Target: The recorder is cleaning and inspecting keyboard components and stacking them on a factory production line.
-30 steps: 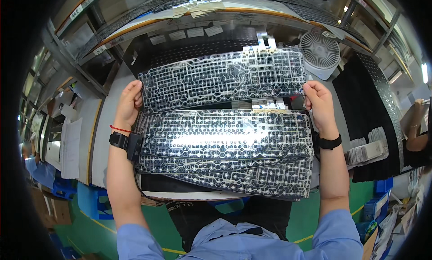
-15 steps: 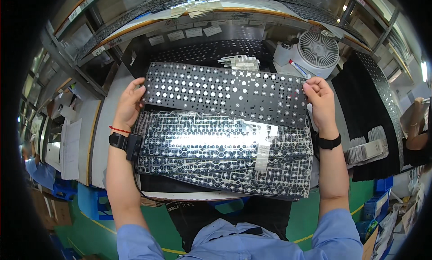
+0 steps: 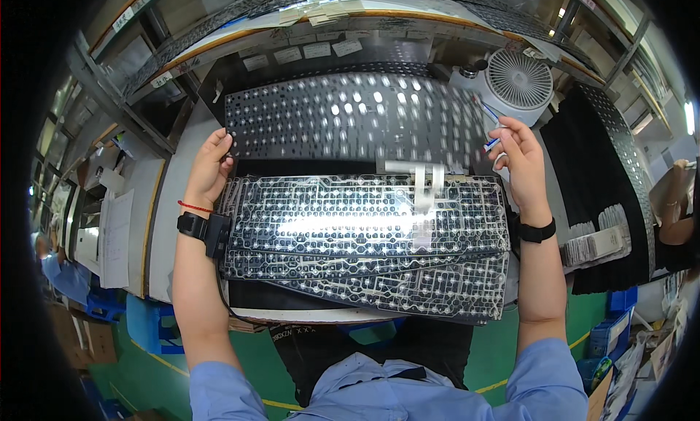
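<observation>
My left hand (image 3: 214,158) pinches the left edge of a long black perforated keyboard plate (image 3: 313,126), dotted with pale round spots. Motion smears the plate's middle and right end. Just beyond that right end is my right hand (image 3: 516,145), its fingers loosely bent and apart from the plate. Close to its fingertips are blue, white and red pieces of a pen-like item (image 3: 491,144); whether the fingers touch it I cannot tell. Nearer me lies a stack of keyboard plates covered by clear circuit films (image 3: 328,235), with glare across the top one. Pale strips (image 3: 429,188) lie over its right part.
A white round fan (image 3: 519,82) stands at the back right beside a small bottle (image 3: 467,75). Black sheets and a pile of pale pieces (image 3: 594,242) lie on the right. A shelf (image 3: 321,29) spans the back. Other people are at both sides.
The plate has shifted away from me and left, uncovering more of the film-covered stack. My right hand has come off its right edge, while my left keeps hold.
</observation>
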Tool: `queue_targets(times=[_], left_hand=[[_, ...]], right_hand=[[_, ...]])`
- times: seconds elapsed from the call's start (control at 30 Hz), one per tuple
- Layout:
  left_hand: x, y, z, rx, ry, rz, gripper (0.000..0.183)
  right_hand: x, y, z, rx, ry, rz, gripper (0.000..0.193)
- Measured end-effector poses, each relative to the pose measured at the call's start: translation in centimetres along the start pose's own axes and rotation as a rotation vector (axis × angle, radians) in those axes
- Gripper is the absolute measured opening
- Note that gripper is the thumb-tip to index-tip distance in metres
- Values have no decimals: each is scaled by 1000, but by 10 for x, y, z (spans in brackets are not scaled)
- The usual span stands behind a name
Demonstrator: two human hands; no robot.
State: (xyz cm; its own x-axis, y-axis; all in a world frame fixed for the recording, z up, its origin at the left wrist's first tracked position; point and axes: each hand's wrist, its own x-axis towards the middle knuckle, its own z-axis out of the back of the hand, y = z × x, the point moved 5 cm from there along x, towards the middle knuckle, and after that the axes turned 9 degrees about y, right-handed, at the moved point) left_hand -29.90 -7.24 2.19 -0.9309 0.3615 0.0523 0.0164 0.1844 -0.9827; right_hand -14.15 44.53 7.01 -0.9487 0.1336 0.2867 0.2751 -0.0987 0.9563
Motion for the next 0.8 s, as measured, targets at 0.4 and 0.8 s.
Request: queue_targets(times=[0.4,0.8], left_hand=[[-2,-8,-5,-89,-71,-42,41],[-7,-10,-28,63,48,37,39]], right_hand=[[-7,-9,-10,-171,485,-290,24],[-4,-8,-11,-268,345,-138,9]])
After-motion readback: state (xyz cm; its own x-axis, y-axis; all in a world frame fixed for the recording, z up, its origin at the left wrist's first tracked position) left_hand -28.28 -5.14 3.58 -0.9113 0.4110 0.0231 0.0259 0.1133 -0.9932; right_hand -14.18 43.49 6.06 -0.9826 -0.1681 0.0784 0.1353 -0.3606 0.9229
